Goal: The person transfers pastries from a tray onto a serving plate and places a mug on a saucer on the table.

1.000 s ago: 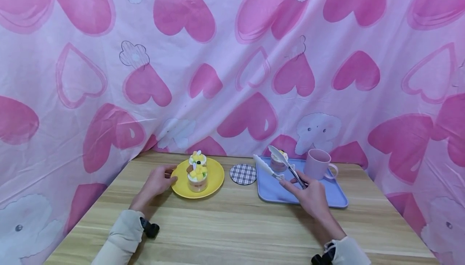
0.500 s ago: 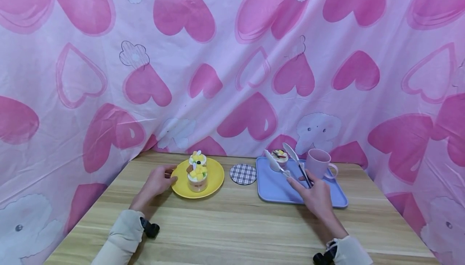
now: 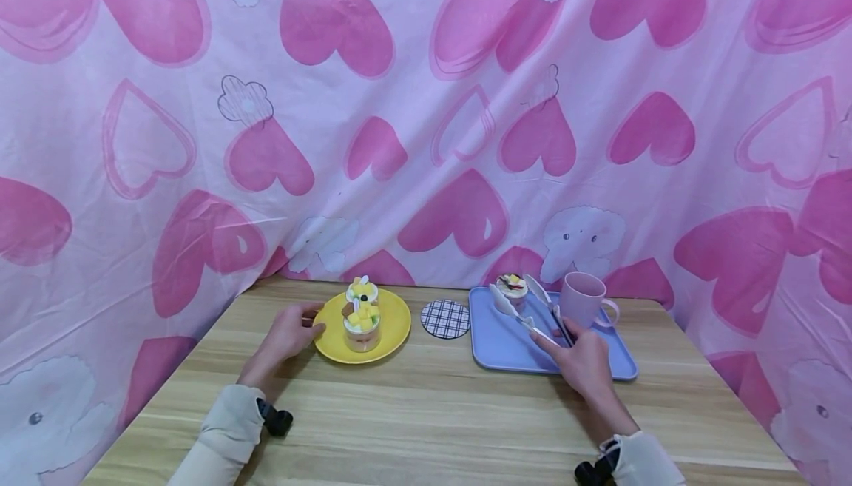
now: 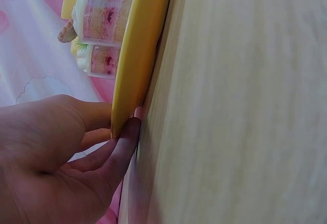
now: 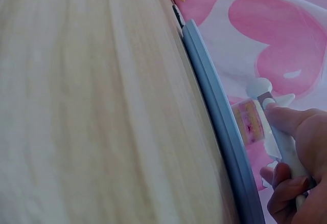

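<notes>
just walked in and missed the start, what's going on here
A person's left hand pinches the rim of a round yellow plate bearing two clear fruit-topped dessert cups. Their right hand holds pale-tipped tongs, spread apart, over a blue rectangular tray. On it stand a third clear dessert cup and a pink handled mug. A round black-and-white checked coaster lies between plate and tray.

We see a yellow plate (image 3: 397,323) bearing two fruit-topped dessert cups (image 3: 362,329). Our white-tipped tongs (image 3: 506,304) slant, spread apart, over the blue tray (image 3: 499,353).
</notes>
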{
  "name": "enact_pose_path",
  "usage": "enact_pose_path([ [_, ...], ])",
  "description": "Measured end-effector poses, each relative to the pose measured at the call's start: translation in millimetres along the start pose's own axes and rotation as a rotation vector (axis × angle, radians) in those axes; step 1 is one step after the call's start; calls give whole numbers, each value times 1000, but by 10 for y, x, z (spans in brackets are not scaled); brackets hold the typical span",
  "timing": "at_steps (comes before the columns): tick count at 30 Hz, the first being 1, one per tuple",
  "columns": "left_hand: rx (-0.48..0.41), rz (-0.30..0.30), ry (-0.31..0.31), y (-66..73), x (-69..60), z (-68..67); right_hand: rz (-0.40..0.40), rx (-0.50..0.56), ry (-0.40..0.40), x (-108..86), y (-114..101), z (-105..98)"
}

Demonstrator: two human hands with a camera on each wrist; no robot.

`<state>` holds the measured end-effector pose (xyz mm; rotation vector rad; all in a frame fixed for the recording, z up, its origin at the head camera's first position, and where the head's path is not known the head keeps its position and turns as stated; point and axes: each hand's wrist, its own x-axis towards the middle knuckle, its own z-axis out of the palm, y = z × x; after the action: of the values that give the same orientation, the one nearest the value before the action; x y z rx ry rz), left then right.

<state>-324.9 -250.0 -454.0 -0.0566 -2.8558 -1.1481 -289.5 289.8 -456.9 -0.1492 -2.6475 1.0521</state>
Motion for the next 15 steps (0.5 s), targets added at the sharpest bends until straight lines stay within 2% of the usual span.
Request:
enact_pose_path([
  [8,-6,1,3,-10,9,16,49,-28,-47,0,25,-6],
  [15,-10,-11,1,-14,10,6,50,-20,-63,17,52,15],
])
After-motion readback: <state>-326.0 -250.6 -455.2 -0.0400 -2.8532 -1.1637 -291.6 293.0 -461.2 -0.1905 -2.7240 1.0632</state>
